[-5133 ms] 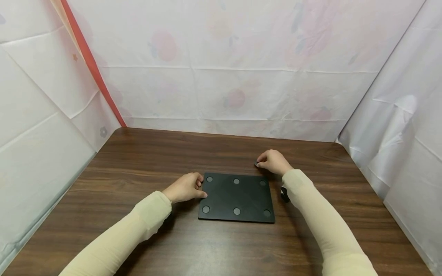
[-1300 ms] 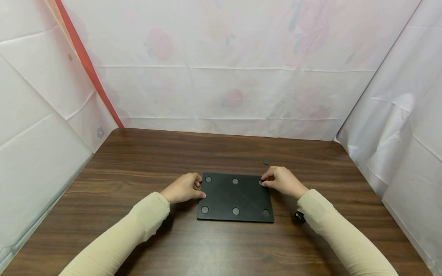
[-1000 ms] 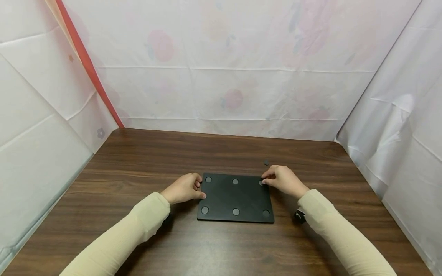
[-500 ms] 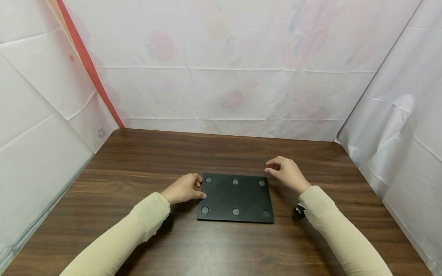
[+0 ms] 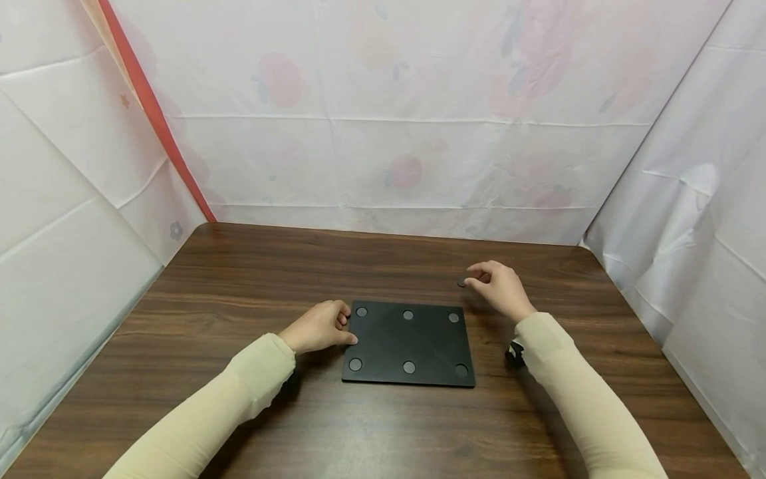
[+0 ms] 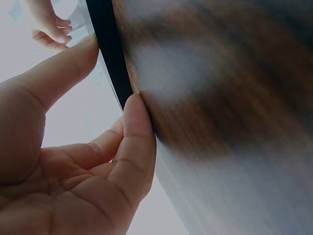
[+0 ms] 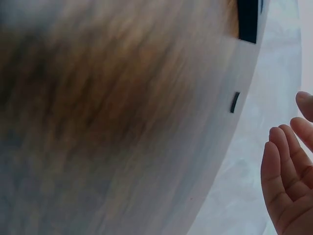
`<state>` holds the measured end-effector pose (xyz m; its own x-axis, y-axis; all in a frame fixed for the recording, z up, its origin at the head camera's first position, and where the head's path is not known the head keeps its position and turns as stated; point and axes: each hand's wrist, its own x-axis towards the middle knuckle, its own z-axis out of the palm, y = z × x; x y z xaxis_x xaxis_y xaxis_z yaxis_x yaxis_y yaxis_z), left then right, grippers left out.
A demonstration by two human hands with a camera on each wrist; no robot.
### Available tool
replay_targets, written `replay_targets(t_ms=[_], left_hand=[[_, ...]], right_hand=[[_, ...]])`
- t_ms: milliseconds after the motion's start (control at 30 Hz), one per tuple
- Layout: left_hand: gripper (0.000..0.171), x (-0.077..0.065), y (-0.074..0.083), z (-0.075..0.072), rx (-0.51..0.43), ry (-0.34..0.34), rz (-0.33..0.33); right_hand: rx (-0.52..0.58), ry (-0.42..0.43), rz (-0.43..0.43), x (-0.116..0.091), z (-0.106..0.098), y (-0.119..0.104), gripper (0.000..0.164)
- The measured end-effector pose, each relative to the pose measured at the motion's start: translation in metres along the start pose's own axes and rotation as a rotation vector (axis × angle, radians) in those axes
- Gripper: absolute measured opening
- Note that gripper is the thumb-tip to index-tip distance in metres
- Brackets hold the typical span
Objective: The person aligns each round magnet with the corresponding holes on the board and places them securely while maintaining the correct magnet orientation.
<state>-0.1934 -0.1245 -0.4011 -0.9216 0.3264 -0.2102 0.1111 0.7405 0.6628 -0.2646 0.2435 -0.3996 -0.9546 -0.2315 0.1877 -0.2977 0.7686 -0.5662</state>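
Observation:
A flat black rectangular board (image 5: pixel 431 342) lies on the table, with round marks near its edges. Most of the marks are grey, like the back right disc (image 5: pixel 453 318); the front right round recess (image 5: pixel 461 370) looks darker. My left hand (image 5: pixel 320 326) rests at the board's left edge, thumb and fingers spread apart along it, as the left wrist view also shows. Behind the board's back right corner lies a loose dark disc (image 5: pixel 461 282), seen edge-on in the right wrist view. My right hand (image 5: pixel 497 286) hovers beside it, fingertips parted with nothing between them.
The brown wood-grain table (image 5: pixel 269 266) has rounded far corners. A pale printed curtain (image 5: pixel 383 133) stands behind it, with white sheets (image 5: pixel 676 219) at the sides and a red strip (image 5: pixel 155 110) at the back left.
My right hand put a disc into the board's back right recess, let go and moved back to the loose disc. That recess, dark earlier, now looks grey. The left hand has stayed put.

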Motion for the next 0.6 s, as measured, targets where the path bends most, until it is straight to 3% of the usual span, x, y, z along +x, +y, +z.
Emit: replay_targets(t_ms=[300,600], left_hand=[[0.055,0.0,-0.001,0.0,0.0,-0.003,-0.003],[0.055,0.001,-0.002,0.0,0.004,-0.006,0.0]], right_hand=[[0.015,-0.043,0.108,0.011,0.002,0.013,0.039],[0.011,-0.096,0.152,0.019,0.003,0.019,0.041]])
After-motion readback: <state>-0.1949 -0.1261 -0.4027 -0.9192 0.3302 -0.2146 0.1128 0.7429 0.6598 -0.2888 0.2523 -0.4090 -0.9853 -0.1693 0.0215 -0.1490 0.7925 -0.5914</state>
